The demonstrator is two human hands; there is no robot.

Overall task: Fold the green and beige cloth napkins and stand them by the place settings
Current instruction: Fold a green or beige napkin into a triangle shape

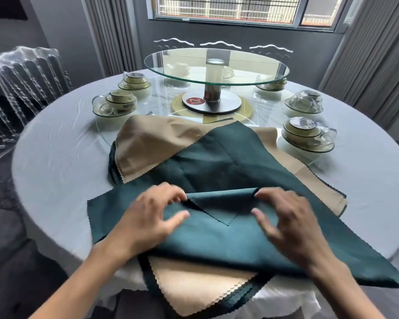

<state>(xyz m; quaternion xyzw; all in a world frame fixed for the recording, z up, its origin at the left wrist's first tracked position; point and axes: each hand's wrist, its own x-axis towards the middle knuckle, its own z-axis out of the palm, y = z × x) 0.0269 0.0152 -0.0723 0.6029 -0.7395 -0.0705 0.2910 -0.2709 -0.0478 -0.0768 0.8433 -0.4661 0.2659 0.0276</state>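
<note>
Head view: the left hand [153, 214] and right hand [286, 217] each pinch one end of a raised fold in the green napkin [217, 240], fingers curled on the cloth. That fold runs left to right between them, equally near both hands, with a zigzag-edged corner lying just toward the person. This napkin lies spread on a stack of beige napkins [152, 143] on the tabletop [55, 146]. Place settings [308, 137] sit beyond, well apart.
</note>
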